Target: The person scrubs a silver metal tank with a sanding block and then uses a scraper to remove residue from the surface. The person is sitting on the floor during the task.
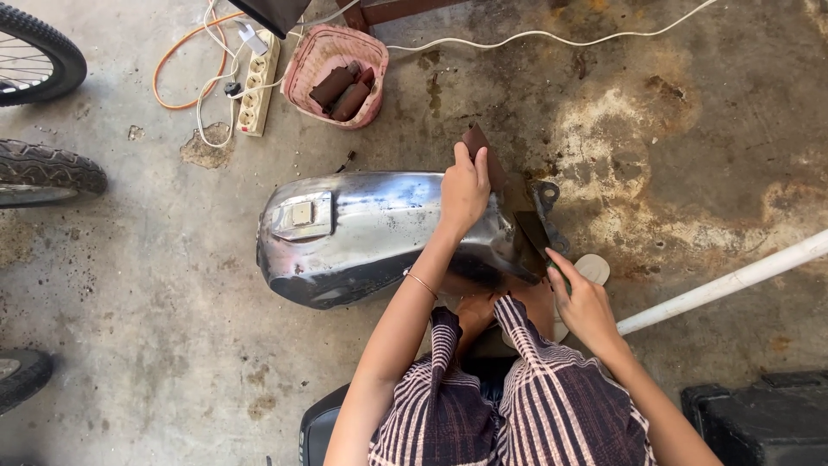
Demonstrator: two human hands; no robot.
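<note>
The left hand (466, 192) sits just above the frame's centre, knuckles up and fingers curled in a grip, its bare forearm rising from the lower middle. The right hand (585, 304), right of centre, reaches up-left with fingers pinched.

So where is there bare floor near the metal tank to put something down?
Bare concrete floor lies left of the shiny bare-metal fuel tank, up to the black tyres; more floor right, above the white pipe. Crowded behind: pink plastic basket, white power strip, cables.

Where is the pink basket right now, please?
In the head view, the pink basket sits on the concrete floor at top centre, beside the power strip, beyond the metal tank.
</note>
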